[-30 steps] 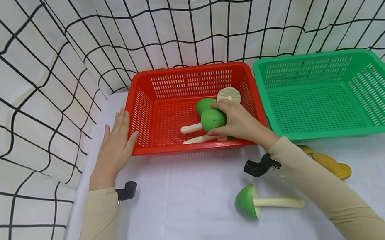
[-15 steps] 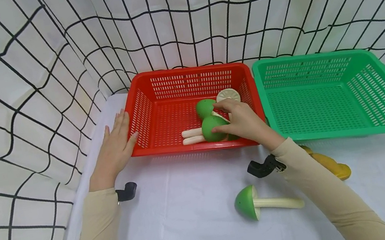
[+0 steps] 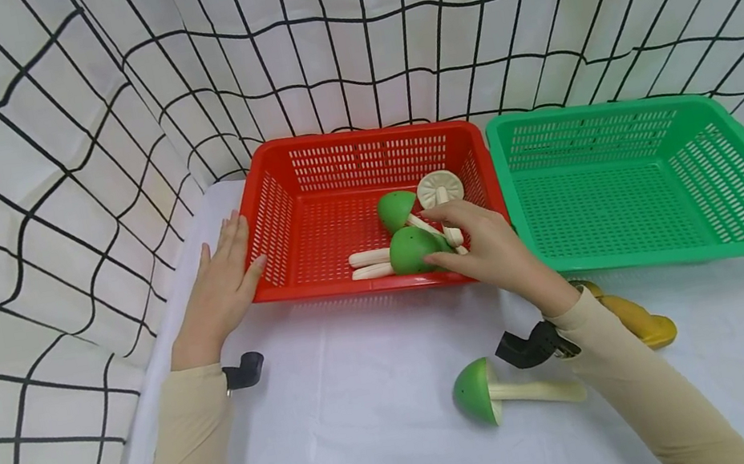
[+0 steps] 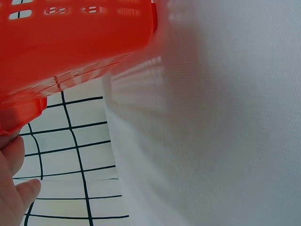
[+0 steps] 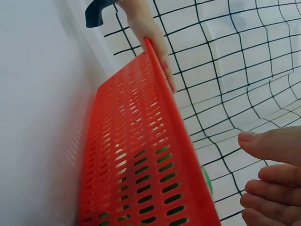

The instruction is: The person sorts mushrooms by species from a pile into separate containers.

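Note:
My left hand (image 3: 220, 284) rests with straight fingers against the left rim of a red basket (image 3: 323, 290). Inside, toward the right, lie several toy mushrooms: a green-capped mushroom (image 3: 410, 250) at the front with pale stems pointing left, a second green cap (image 3: 396, 210) behind it, and a mushroom with its pale underside up (image 3: 440, 187). Over the basket's front right rim my right hand (image 3: 483, 243) hovers, thumb and fingers parted, close to the front green cap. The right wrist view shows that hand (image 5: 275, 174) with nothing between thumb and fingers.
On the white cloth in front lies another green-capped mushroom (image 3: 478, 394). A green basket (image 3: 683, 256) adjoins the red one on the right. A yellow, lumpy object (image 3: 641, 319) is partly behind the right sleeve. Black grid netting (image 3: 374, 85) encloses the back and left.
My right hand has let go of the green-capped mushroom, which now lies at the front among the others, and has drawn back slightly right. The left hand has stayed in place.

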The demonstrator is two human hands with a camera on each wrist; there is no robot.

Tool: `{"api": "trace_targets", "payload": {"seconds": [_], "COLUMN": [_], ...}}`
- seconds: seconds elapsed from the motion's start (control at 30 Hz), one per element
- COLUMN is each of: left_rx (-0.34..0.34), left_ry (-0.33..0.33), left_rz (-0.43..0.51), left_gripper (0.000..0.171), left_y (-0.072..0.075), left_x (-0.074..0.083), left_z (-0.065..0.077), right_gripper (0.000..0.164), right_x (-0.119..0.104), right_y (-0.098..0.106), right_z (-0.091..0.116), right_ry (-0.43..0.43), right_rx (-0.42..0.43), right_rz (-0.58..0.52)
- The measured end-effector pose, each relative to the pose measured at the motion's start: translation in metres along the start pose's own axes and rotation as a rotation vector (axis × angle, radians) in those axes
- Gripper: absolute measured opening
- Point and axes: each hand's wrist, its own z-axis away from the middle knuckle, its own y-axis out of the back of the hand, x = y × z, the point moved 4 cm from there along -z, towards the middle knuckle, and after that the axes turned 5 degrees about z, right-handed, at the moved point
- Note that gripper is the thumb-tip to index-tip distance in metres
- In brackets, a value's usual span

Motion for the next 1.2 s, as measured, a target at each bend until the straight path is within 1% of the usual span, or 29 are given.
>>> {"api": "trace_targets", "payload": {"seconds": [0.17,0.47,0.57,0.67,0.8,1.03,1.2], "left_rx": [0.002,0.007,0.01,0.01,0.013,0.006,0.003], "left_ry": [-0.002,-0.005,-0.015,-0.023,-0.02,-0.013,-0.011], "left_rz": [0.004,0.004,0.011,0.016,0.016,0.017,0.014], "left_gripper": [0.066,0.067,0.066,0.065,0.065,0.066,0.066], "left_y": [0.001,0.001,0.0,-0.001,-0.001,-0.001,0.0], "left_x": [0.0,0.0,0.001,0.002,0.002,0.001,0.0], "left_z": [0.0,0.001,0.001,0.001,0.001,0.001,0.0], "right_gripper": [0.05,0.049,0.048,0.049,0.049,0.048,0.049], "right_x": [-0.004,-0.009,-0.008,-0.007,-0.006,-0.003,0.0], "right_y": [0.006,0.014,0.017,0.018,0.018,0.017,0.018], "right_z": [0.008,0.028,0.037,0.046,0.055,0.071,0.086], "right_ry": [0.036,-0.002,0.015,0.05,0.078,0.067,0.068], "right_rx": [0.02,-0.009,0.006,0.029,0.045,0.043,0.09], "right_rz": [-0.013,-0.031,-0.029,-0.023,-0.016,-0.04,-0.059]}}
